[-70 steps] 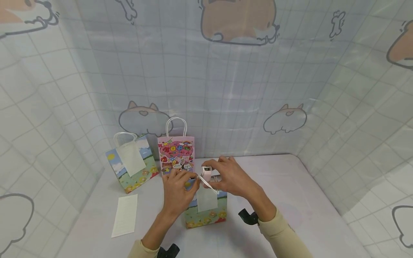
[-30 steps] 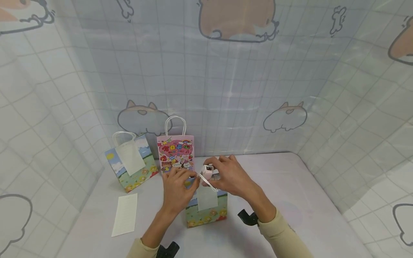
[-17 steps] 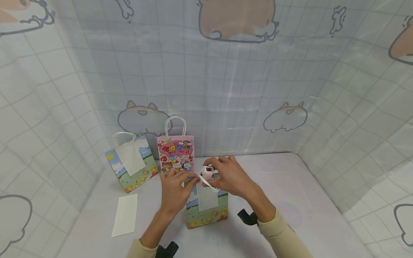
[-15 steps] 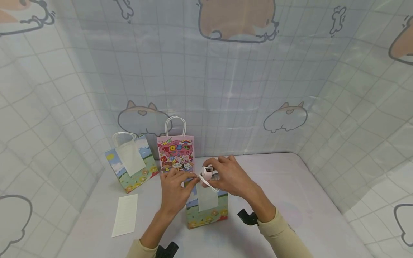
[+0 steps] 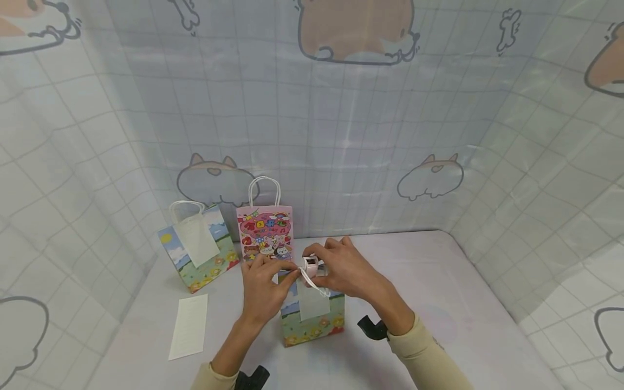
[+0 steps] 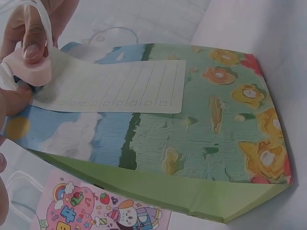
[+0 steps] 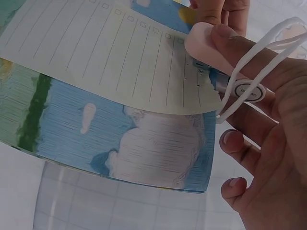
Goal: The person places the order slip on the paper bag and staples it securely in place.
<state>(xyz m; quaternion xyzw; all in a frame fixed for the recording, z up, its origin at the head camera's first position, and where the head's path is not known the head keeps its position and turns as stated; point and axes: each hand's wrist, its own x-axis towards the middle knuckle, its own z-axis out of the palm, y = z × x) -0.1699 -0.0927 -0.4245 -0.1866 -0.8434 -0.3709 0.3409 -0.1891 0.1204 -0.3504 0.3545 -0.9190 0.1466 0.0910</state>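
A sky-and-flower paper gift bag is between my hands, with a lined white sheet lying flat against its front at the top. My right hand grips a small pink stapler, thumb on its top, with its jaws over the sheet's top end and the bag's edge. Small marks show in the paper beside the stapler. The bag's white cord handle loops across the right thumb. My left hand pinches the bag's top edge with thumb and forefinger, close to the stapler; the exact grip is partly hidden.
A second sky-and-flower bag leans at the back left with a white sheet on its front. A pink cartoon bag stands behind my left hand. Another lined sheet lies on the white table at the left.
My right hand has shifted slightly left with the stapler, which has turned a little. My left hand and the bag's lower end have moved only slightly.
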